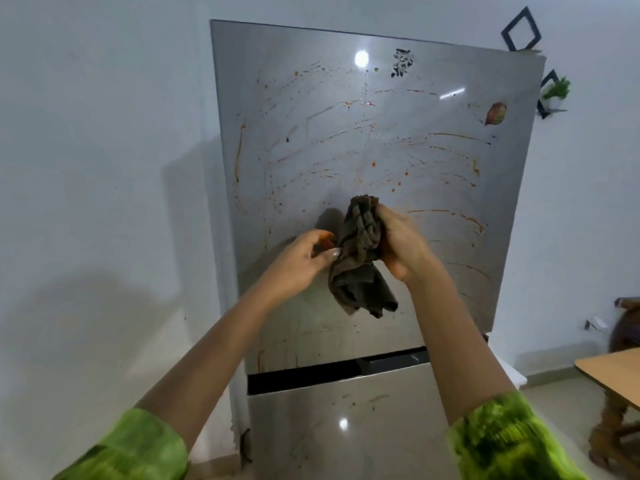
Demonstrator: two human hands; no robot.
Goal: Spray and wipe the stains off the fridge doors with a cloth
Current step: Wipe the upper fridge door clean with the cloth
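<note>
A tall steel fridge fills the middle of the head view. Its upper door (398, 140) is streaked with orange-red smears, dark spots and a black patch near the top. The lower door (346, 427) carries a few faint marks. In front of the upper door my right hand (401, 242) grips a bunched dark brown cloth (360, 261), which hangs down below the fist. My left hand (304, 259) is just left of the cloth with its fingers curled, thumb tip touching the cloth's edge. No spray bottle is in view.
A leaf-shaped magnet (495, 113) sticks to the door's upper right. White walls flank the fridge, with black diamond wall decor (521, 31) and a small plant (556, 90) at the right. A wooden table (613, 375) stands at the lower right.
</note>
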